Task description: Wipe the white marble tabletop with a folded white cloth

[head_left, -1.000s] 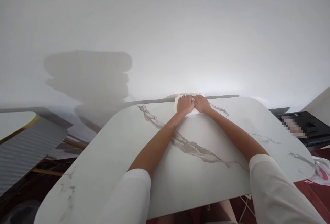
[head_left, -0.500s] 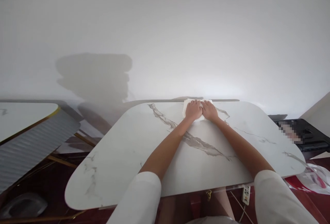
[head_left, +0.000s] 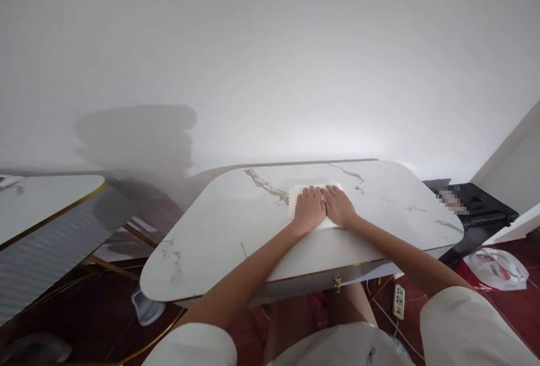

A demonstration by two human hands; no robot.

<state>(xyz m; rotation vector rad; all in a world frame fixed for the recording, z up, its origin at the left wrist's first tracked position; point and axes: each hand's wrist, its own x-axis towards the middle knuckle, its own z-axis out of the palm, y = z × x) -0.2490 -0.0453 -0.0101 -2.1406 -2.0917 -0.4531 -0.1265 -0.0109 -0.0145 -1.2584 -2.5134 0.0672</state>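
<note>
A flat white paper towel or thin cloth point(head_left: 294, 194) lies on the marble-patterned tabletop point(head_left: 211, 225), a little back from its middle. My left hand point(head_left: 311, 208) presses down on it, palm down and fingers stretched forward. Beside it, my right hand point(head_left: 338, 206) also lies flat on the white sheet, fingers pointing forward and to the left. The two hands touch or nearly touch at the thumbs, which are partly hidden. Between and around the fingers the sheet's edges show.
A white wall point(head_left: 270, 73) stands behind the table. To the left is another gold-edged table point(head_left: 54, 197). On the right are a black case point(head_left: 491, 208) and a plastic bag point(head_left: 495, 269) on the floor. A power strip point(head_left: 398, 301) lies below the front edge.
Both hands have drawn the white sheet from the tabletop's back edge toward me. The view has shifted, showing more of the table's front and the floor.
</note>
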